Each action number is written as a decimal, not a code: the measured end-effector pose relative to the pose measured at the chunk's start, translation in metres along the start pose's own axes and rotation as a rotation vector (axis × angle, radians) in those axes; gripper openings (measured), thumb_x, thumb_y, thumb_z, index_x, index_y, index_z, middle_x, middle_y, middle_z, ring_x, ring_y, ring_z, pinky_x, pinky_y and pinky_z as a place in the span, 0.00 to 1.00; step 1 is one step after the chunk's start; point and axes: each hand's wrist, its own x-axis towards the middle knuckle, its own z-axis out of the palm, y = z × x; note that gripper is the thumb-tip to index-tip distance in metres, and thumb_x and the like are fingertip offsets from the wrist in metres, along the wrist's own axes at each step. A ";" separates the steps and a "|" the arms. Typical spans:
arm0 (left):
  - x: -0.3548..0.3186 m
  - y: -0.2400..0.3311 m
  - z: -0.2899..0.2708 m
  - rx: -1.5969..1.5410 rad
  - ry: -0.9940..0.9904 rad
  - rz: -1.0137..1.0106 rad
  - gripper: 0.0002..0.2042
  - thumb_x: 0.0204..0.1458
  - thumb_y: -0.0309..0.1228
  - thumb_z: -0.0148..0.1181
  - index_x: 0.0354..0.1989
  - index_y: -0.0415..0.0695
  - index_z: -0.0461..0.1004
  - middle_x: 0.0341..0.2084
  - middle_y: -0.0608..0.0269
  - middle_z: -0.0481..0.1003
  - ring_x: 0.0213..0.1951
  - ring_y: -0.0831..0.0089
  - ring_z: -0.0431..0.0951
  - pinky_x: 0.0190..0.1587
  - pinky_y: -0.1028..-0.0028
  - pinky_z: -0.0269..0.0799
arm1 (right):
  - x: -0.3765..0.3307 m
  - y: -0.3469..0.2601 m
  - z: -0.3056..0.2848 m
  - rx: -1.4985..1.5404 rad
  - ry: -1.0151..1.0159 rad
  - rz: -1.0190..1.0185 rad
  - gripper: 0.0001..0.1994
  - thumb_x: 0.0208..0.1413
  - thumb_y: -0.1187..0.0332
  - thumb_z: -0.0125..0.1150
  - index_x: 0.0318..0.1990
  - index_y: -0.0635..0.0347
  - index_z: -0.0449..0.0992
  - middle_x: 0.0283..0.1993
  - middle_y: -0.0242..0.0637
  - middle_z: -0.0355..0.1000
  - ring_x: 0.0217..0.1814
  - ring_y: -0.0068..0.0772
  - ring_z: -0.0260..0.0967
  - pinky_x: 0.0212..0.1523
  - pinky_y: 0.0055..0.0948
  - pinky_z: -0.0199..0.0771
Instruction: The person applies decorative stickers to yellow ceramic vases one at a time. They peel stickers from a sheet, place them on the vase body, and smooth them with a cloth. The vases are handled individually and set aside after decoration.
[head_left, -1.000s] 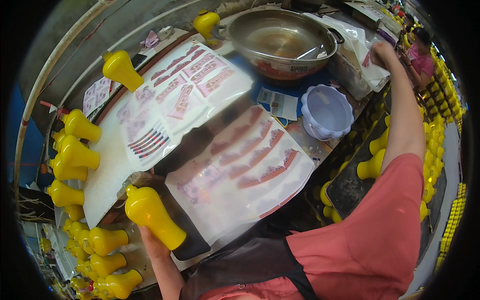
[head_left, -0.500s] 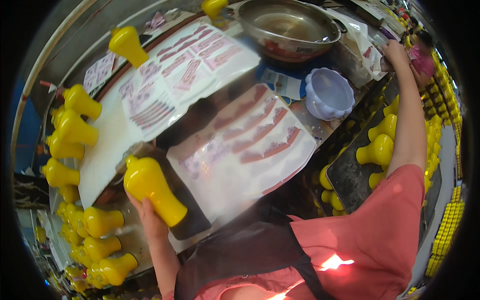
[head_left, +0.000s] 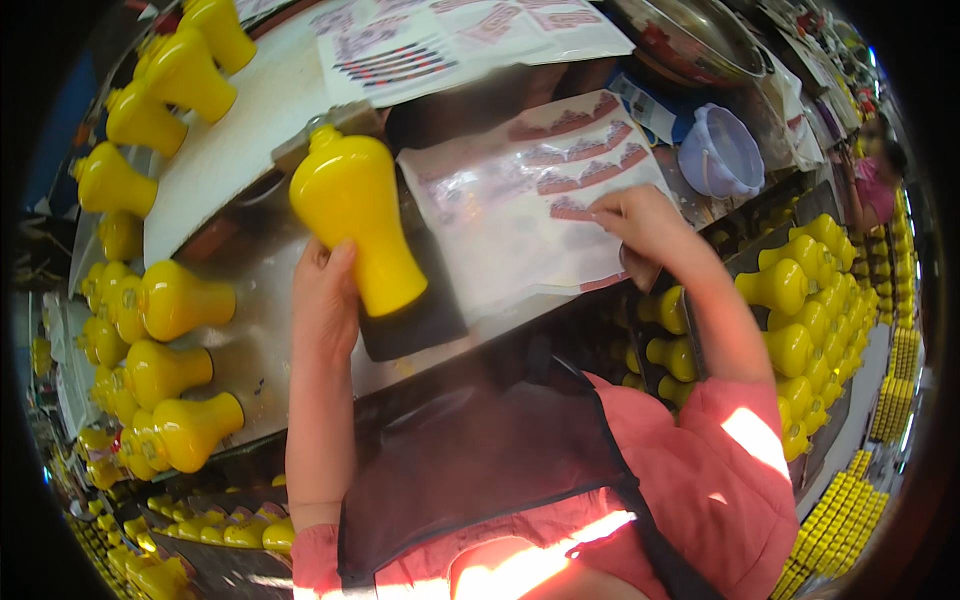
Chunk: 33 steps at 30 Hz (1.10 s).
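A yellow vase [head_left: 352, 218] stands held at its lower body on a dark pad [head_left: 420, 318] near the front of the counter [head_left: 250, 290], the left hand [head_left: 325, 300] wrapped around its far side. It now sits closer to the person's body than a second ago, when it was held out at the counter's left front. The right hand [head_left: 645, 222], which had been stretched far off toward the right, has come back and now presses its fingertips on the sheet of red decals [head_left: 530, 215] lying just beside the vase, fingers curled onto a strip at the sheet's right edge; whether a decal is pinched free cannot be told. Vase and decal sheet are thus brought together. More yellow vases [head_left: 170, 300] lie along the left, a lavender bowl [head_left: 722, 155] and a metal basin [head_left: 700, 40] beyond
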 end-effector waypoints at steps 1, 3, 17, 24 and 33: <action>0.000 0.001 0.001 -0.013 0.001 -0.006 0.24 0.63 0.31 0.63 0.64 0.34 0.66 0.58 0.56 0.75 0.60 0.67 0.76 0.65 0.65 0.69 | -0.007 0.001 0.019 -0.053 0.045 0.053 0.12 0.60 0.67 0.62 0.45 0.64 0.84 0.37 0.52 0.80 0.39 0.47 0.80 0.43 0.39 0.77; 0.001 0.001 0.005 -0.040 0.052 -0.004 0.22 0.61 0.25 0.63 0.62 0.32 0.69 0.54 0.54 0.77 0.55 0.66 0.79 0.61 0.67 0.73 | -0.020 0.005 0.048 -0.169 0.165 0.007 0.14 0.62 0.68 0.57 0.51 0.61 0.82 0.42 0.55 0.79 0.44 0.58 0.78 0.46 0.47 0.77; -0.003 0.000 0.022 0.089 0.114 0.161 0.35 0.56 0.25 0.68 0.72 0.36 0.59 0.61 0.52 0.73 0.60 0.63 0.74 0.63 0.66 0.71 | -0.047 0.018 0.064 -0.519 0.235 0.383 0.21 0.65 0.70 0.47 0.63 0.61 0.73 0.43 0.55 0.80 0.43 0.60 0.79 0.45 0.52 0.79; -0.003 0.008 0.022 0.093 0.065 0.047 0.34 0.55 0.27 0.67 0.70 0.37 0.62 0.61 0.55 0.72 0.63 0.65 0.71 0.66 0.67 0.67 | -0.082 0.010 0.086 -0.545 0.122 0.337 0.24 0.64 0.71 0.49 0.68 0.61 0.69 0.37 0.56 0.79 0.40 0.60 0.79 0.42 0.51 0.79; 0.003 -0.010 0.018 0.401 0.202 0.185 0.48 0.49 0.34 0.74 0.76 0.40 0.51 0.61 0.47 0.73 0.61 0.57 0.76 0.63 0.63 0.72 | -0.099 0.062 0.081 -0.321 0.283 0.415 0.30 0.61 0.76 0.52 0.72 0.46 0.68 0.36 0.58 0.77 0.37 0.63 0.76 0.41 0.54 0.74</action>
